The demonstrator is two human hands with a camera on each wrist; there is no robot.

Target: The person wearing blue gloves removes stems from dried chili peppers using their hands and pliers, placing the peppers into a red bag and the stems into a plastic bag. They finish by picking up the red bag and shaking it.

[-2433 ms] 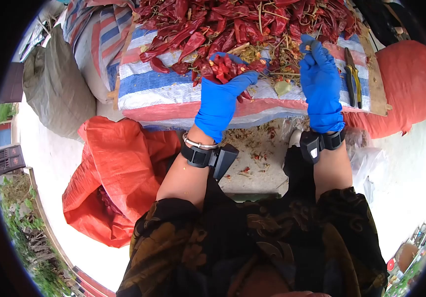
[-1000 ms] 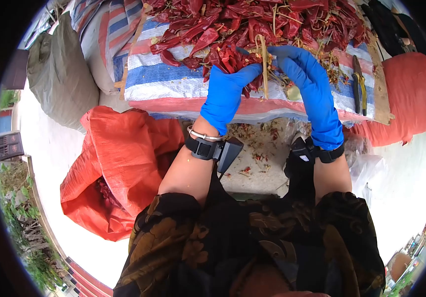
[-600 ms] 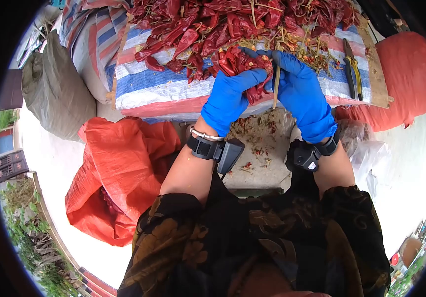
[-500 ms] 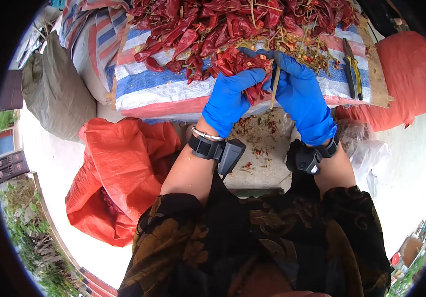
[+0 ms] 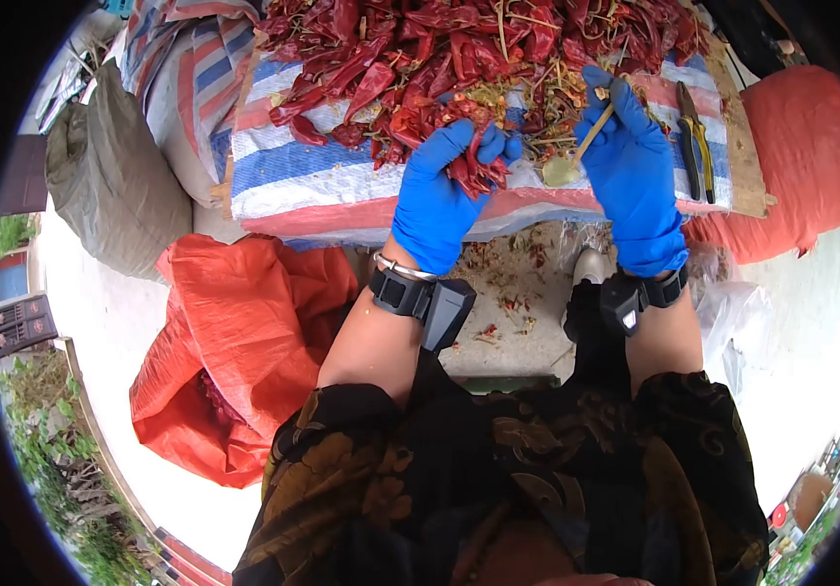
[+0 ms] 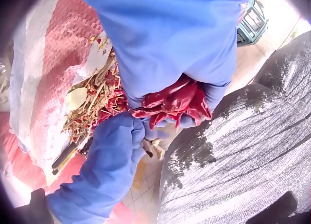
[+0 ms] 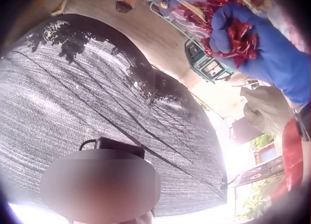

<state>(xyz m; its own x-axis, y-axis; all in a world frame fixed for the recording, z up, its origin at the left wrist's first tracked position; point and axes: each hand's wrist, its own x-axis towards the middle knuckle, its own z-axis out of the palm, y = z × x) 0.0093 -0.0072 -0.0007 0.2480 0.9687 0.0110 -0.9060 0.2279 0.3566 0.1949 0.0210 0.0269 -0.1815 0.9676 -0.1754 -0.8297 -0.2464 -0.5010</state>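
My blue-gloved left hand [image 5: 436,200] grips a bunch of dried red chillies [image 6: 177,105], their wrinkled pods poking out past the fingers. In the right wrist view the same chillies [image 7: 240,42] show in the curled glove. To the right, my blue-gloved right hand [image 5: 635,181] pinches a thin pale stalk [image 5: 595,134] that slants down to the left. Near the stalk's lower end lies a yellowish-green leaf [image 5: 558,173]. Beyond both hands, a heap of dried red chillies [image 5: 478,49] covers the far part of a striped woven sheet [image 5: 312,176].
Yellow-and-black handled pliers [image 5: 696,146] lie on the sheet's right side. An open orange-red bag [image 5: 244,332] stands lower left, a grey-green sack [image 5: 112,176] behind it. A full red sack [image 5: 815,161] is at right. Loose stems [image 5: 552,117] litter the sheet; debris dots the floor [image 5: 503,283].
My right hand met the left hand at the chillies, then drew away to the right with the stalk. The left hand keeps the bunch, its fingers shifted.
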